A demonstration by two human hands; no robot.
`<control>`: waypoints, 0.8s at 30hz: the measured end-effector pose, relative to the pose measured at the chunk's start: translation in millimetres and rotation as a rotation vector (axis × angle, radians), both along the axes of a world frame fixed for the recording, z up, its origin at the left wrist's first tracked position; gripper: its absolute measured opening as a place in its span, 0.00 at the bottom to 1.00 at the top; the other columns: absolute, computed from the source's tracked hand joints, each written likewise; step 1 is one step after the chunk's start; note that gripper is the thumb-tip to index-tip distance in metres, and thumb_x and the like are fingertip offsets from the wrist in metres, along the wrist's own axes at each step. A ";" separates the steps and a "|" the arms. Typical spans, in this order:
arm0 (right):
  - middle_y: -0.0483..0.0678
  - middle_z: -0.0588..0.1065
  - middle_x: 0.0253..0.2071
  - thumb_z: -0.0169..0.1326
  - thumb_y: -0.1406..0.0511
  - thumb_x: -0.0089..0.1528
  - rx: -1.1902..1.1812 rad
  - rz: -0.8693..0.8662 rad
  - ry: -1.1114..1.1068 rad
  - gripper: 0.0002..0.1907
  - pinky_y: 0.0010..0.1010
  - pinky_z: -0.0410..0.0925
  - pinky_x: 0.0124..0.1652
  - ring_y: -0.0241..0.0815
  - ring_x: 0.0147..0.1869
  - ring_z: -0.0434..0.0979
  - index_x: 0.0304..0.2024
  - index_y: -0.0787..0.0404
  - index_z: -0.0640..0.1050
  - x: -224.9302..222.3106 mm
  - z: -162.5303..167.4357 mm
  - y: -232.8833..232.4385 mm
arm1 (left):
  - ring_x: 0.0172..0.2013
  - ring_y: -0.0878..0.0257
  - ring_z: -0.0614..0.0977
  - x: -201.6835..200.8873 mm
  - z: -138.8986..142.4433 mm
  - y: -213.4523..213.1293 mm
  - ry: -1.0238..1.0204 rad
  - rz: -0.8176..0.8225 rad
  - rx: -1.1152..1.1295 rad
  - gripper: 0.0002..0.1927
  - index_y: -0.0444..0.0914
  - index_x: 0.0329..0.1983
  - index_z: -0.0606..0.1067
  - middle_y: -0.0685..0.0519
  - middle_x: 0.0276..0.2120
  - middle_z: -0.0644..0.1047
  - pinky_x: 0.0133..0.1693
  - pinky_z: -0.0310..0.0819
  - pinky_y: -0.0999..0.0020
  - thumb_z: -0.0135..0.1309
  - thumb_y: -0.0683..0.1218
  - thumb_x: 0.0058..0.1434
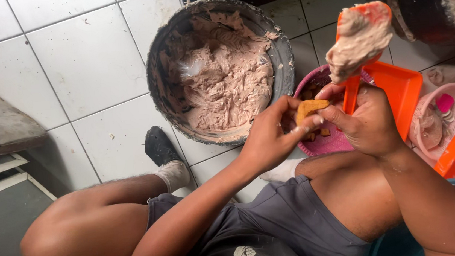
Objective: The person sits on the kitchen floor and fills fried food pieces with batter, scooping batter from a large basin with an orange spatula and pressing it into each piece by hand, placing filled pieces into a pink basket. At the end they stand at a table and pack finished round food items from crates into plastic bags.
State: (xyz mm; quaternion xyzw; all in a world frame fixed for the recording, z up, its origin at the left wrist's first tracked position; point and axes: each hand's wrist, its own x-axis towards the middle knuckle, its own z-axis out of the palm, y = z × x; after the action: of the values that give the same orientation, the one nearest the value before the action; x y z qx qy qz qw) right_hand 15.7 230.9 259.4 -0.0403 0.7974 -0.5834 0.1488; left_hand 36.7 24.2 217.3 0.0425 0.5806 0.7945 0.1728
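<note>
Fingers pinch fried piece; right hand apparently grips spatula.

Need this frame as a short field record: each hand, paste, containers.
left hand: holds golden fried piece
right hand: grips orange spatula, also touches the piece
spatula load: pinkish-beige paste lump
large bowl: on white tiled floor, holds same paste
pink basket: under hands, more fried pieces

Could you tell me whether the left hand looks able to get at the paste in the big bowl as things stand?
Probably not at once: the left hand is pinching a golden fried piece, so its grip is taken. The way itself looks free, since the big bowl of pinkish paste stands open just beyond it.
</note>
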 end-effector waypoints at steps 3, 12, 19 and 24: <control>0.44 0.76 0.42 0.58 0.70 0.66 -0.050 0.001 -0.049 0.08 0.24 0.72 0.46 0.30 0.45 0.76 0.47 0.66 0.76 -2.7 -4.5 -2.1 | 0.34 0.64 0.83 -1.5 5.2 -7.5 0.230 0.122 -0.226 0.19 0.33 0.55 0.70 0.49 0.35 0.79 0.38 0.78 0.71 0.56 0.46 0.65; 0.43 0.77 0.40 0.58 0.69 0.66 -0.012 -0.036 -0.061 0.07 0.23 0.70 0.45 0.29 0.44 0.75 0.45 0.65 0.77 -5.6 -0.6 -8.9 | 0.33 0.73 0.75 -8.8 -11.1 -5.7 -0.020 0.067 0.065 0.11 0.33 0.45 0.77 0.57 0.30 0.77 0.36 0.73 0.75 0.52 0.47 0.73; 0.39 0.69 0.33 0.43 0.58 0.80 -0.194 0.017 -0.218 0.20 0.21 0.62 0.38 0.28 0.37 0.64 0.47 0.65 0.80 11.6 -3.6 -0.6 | 0.35 0.73 0.76 -16.7 -3.5 -8.5 -0.098 0.300 0.054 0.11 0.31 0.43 0.79 0.56 0.33 0.79 0.38 0.74 0.76 0.56 0.46 0.71; 0.42 0.68 0.39 0.36 0.59 0.76 0.035 0.091 -0.038 0.19 0.23 0.62 0.39 0.32 0.38 0.64 0.57 0.63 0.72 13.9 7.3 -18.1 | 0.48 0.67 0.80 -13.4 18.4 -13.8 0.304 0.505 -0.169 0.09 0.32 0.45 0.77 0.49 0.47 0.80 0.52 0.74 0.71 0.58 0.45 0.70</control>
State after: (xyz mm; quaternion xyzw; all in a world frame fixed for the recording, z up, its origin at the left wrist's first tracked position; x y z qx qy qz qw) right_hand 29.7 212.8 266.7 -0.0631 0.8020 -0.5624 0.1909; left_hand 23.3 10.4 235.7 0.0004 0.6560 0.7457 -0.1161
